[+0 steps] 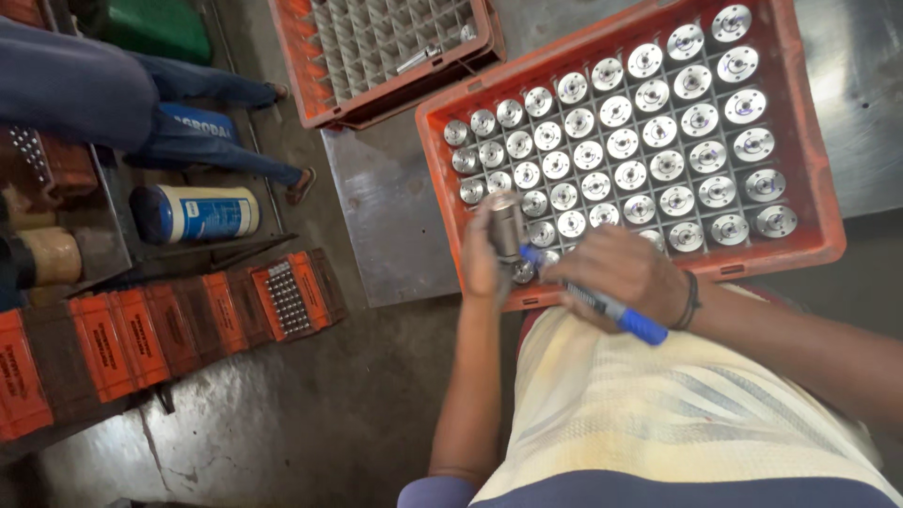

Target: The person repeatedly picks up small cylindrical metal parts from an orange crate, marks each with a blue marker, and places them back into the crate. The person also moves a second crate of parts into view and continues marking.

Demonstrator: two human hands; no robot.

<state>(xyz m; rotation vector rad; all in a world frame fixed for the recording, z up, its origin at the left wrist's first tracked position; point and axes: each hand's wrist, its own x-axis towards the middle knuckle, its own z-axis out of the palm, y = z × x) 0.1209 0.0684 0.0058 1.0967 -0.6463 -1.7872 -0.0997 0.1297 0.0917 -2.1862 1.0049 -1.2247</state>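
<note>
A worker stands over a steel table (395,216) on a stained concrete floor (310,423), the table carrying two orange crates. The nearer orange crate (809,188), the landmark here, sits tilted on the table and is divided by a grid into cells, nearly every cell holding an upright round metal part (667,165) with its shiny flanged face up. Beyond the crate's far left corner lies a second crate (376,103), its grid of cells mostly bare except for a loose metal piece (419,58). Well to the left of the crate, on the floor side, a row of small orange boxes (141,329) runs along a low shelf, one of them packed with small metal pins (287,299). Above that row lies a blue and white canister (195,214) on its side, with another person's legs in blue trousers (188,113) beyond it. At the crate's near left corner, the left hand (482,259) is wrapped around a metal cylinder (506,226), held upright just over the crate's rim. Just beside it, the right hand (625,273), a dark band at its wrist, pinches a blue marker (602,306) whose tip meets the cylinder's side.
</note>
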